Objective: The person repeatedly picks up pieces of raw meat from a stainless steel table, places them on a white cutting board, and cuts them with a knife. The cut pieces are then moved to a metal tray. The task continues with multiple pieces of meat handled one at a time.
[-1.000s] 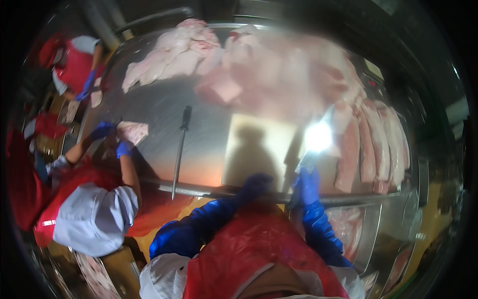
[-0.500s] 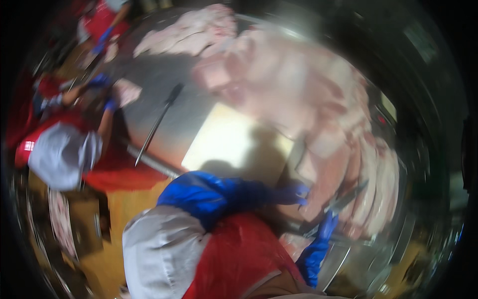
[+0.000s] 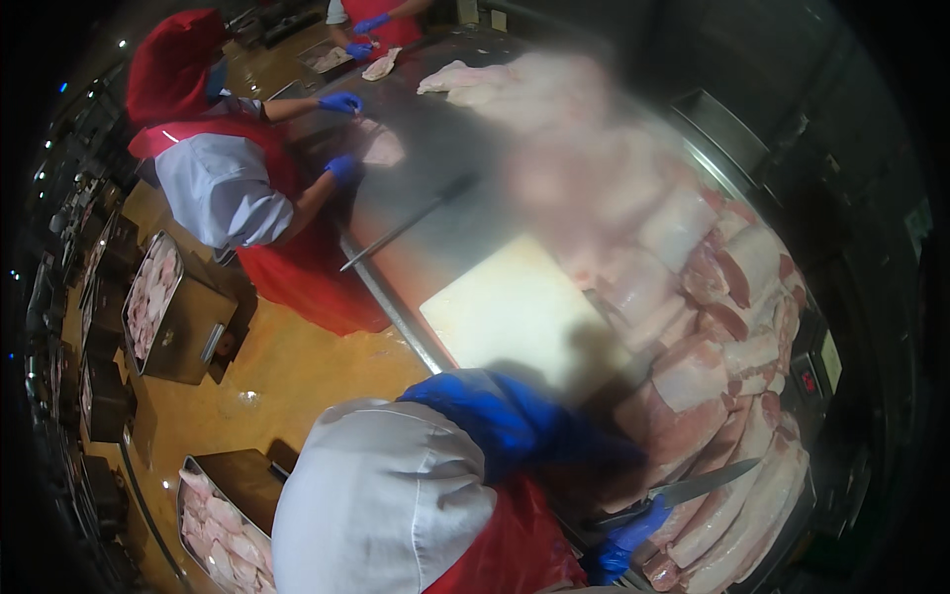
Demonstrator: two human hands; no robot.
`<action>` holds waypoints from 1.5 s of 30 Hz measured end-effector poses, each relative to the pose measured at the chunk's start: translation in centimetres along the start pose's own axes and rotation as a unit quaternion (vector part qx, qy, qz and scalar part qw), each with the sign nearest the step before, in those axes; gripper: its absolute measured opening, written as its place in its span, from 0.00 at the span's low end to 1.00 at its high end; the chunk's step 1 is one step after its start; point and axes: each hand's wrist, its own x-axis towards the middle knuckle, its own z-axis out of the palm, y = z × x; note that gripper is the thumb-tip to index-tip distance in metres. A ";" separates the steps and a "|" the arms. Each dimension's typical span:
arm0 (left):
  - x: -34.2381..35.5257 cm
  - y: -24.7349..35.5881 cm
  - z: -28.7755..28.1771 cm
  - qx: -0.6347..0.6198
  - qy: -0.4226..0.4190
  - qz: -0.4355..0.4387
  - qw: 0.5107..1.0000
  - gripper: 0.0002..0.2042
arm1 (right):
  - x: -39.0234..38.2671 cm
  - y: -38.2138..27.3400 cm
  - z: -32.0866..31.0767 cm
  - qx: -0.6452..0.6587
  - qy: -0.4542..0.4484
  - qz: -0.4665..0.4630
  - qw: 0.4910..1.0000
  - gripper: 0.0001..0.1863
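My right hand (image 3: 631, 535), in a blue glove, grips a knife (image 3: 708, 482) low at the right, its blade over long pale pork strips (image 3: 757, 510). My left hand (image 3: 616, 450) reaches from the blue sleeve to the meat pieces (image 3: 683, 416) just right of the white cutting board (image 3: 510, 297). It is dark and in shadow, so its fingers are unclear. A sharpening steel (image 3: 391, 233) lies on the steel table (image 3: 426, 247), left of the board. A large heap of raw meat (image 3: 663, 257) covers the table's right side.
A co-worker (image 3: 218, 188) in a red apron handles meat (image 3: 376, 144) at the table's left edge, another (image 3: 391, 30) further back. Metal bins of meat (image 3: 153, 287) (image 3: 223, 525) stand on the floor at left. A scale (image 3: 821, 371) is at the right edge, a steel tray (image 3: 717, 134) behind.
The view has swung leftward, bringing the floor bins into sight. My left arm has moved right across the board's front to the meat, and the knife in my right hand now points right, flatter over the strips.
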 end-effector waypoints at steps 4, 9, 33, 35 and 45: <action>-3.5 -0.5 -1.4 -0.141 -0.041 -0.001 0.989 0.19 | -1.5 -5.7 3.9 -0.138 -0.019 -0.067 0.988 0.17; -16.3 4.3 -4.0 -0.257 -0.166 0.162 0.938 0.21 | -4.8 -10.1 12.6 -0.083 -0.090 -0.102 0.987 0.14; -45.7 6.1 -30.7 -0.296 0.131 0.143 0.935 0.26 | -10.8 0.2 34.9 -0.120 -0.160 -0.056 0.978 0.18; -46.7 5.8 -32.7 -0.325 0.152 0.117 0.926 0.27 | -10.3 0.0 31.5 -0.176 -0.106 -0.115 0.972 0.16; -46.0 7.1 -31.4 -0.024 0.197 0.115 0.973 0.27 | -11.4 1.1 24.1 -0.114 -0.005 0.007 0.993 0.16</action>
